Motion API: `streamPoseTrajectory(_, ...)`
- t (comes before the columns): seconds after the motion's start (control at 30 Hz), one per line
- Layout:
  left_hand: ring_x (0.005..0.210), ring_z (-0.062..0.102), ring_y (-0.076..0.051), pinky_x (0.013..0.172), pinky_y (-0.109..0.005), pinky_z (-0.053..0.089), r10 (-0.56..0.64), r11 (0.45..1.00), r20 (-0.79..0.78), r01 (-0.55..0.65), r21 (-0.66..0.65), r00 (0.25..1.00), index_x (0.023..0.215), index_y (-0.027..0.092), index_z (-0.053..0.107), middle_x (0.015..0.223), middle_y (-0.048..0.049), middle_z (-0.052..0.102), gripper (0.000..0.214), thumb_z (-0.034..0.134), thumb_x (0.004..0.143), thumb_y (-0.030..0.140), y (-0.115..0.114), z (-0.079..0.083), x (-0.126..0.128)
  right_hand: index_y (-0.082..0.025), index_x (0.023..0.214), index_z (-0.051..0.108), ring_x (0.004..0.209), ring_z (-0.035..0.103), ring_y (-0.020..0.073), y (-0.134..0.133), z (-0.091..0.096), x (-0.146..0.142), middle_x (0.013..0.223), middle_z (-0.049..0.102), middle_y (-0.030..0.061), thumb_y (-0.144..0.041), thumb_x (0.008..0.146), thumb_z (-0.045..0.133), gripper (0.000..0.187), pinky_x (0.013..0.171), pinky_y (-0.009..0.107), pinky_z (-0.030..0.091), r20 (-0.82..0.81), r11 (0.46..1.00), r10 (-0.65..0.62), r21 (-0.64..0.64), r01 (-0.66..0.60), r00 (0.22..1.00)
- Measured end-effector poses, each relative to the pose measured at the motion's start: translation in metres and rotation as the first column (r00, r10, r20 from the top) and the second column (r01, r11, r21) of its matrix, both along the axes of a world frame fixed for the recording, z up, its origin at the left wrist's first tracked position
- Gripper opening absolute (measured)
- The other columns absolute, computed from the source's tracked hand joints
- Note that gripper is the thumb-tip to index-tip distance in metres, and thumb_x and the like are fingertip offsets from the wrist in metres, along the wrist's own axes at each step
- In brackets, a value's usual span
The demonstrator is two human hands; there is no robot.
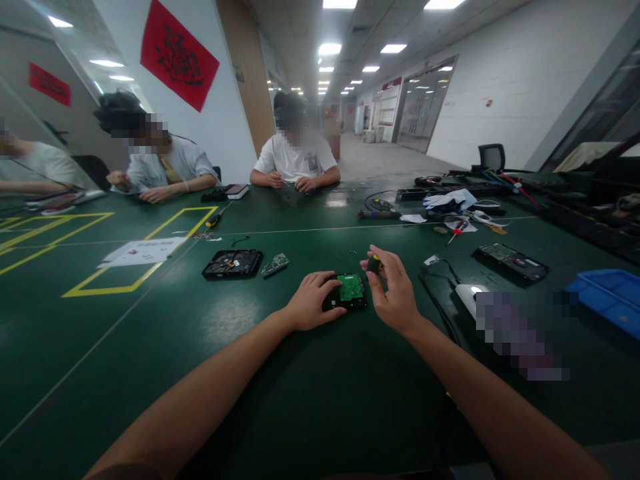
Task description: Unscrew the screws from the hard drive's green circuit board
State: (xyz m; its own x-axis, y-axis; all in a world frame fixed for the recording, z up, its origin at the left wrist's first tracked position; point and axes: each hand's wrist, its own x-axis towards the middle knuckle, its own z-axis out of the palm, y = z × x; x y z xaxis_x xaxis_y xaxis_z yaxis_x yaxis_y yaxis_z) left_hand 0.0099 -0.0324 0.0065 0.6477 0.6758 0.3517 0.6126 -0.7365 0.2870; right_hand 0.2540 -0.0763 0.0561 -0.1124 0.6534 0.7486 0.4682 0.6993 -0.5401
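A black hard drive (pixel 352 287) lies on the green table in front of me, its green circuit board facing up. My left hand (pixel 314 302) grips its left side, with fingers over the far edge and the thumb along the near one. In my right hand (pixel 395 291), just right of the drive, a screwdriver (pixel 374 263) with a black and yellow handle is pinched between the fingers. Its shaft cannot be made out, nor whether its tip touches the drive. A few tiny dark pieces, perhaps screws, lie beyond the drive.
To the left are an opened drive casing (pixel 233 264) and a loose circuit board (pixel 276 265). On the right lie another hard drive (pixel 511 262), a white device (pixel 470 297) with a cable, and a blue tray (pixel 607 300). Co-workers (pixel 297 160) sit across the table.
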Motion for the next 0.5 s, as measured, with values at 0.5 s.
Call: streamPoseTrajectory(0.5,0.141,0.046,-0.037,0.118,-0.058,0.037,0.001,1.000,-0.009,-0.001,0.008,1.000,0.144,0.023,0.056,0.152,-0.0167,0.050,0.069,0.070,0.088,0.061,-0.0004,-0.0002,0.0009,-0.036,0.148,0.053,0.108,0.069,0.0270,0.0020,-0.0007,0.0029,0.124,0.062,0.0088,-0.024,0.101,0.062,0.050,0.095,0.051,0.063,0.062,0.995,-0.079,0.069,0.075,0.995)
